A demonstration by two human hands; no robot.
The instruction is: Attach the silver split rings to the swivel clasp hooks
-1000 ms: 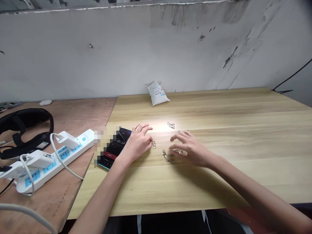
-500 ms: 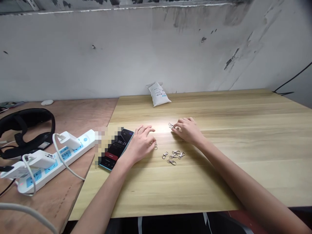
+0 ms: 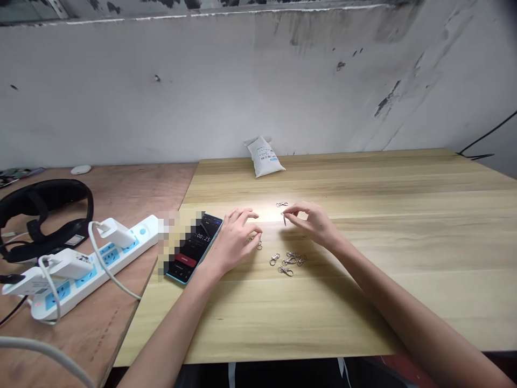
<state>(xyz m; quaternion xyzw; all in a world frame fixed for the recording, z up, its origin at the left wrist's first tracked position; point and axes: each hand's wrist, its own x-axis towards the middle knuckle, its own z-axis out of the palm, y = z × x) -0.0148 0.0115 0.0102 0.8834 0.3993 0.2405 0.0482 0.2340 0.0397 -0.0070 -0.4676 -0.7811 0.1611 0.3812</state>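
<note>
Our right hand (image 3: 313, 222) pinches a clip (image 3: 285, 220) near its top, probably leaving the rest free; at eight o'clock, our left hand (image 3: 234, 240) grips something or nothing: we cannot tell.

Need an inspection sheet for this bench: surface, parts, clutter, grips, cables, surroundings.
Surface: light wood tabletop, brown board adjoining on the left.
Parts: loose metal clasps, some overlapping; a lone clasp farther back; metal rings by the left fingertips.
Clutter: phone showing a timer; white packet near the wall; black headband on the board.
Grips: right hand pinches a small metal piece; left hand over the rings, contact unclear.
Cables: white cable at the power strip; black cable far right.
Surroundings: stained, chipped wall.
</note>
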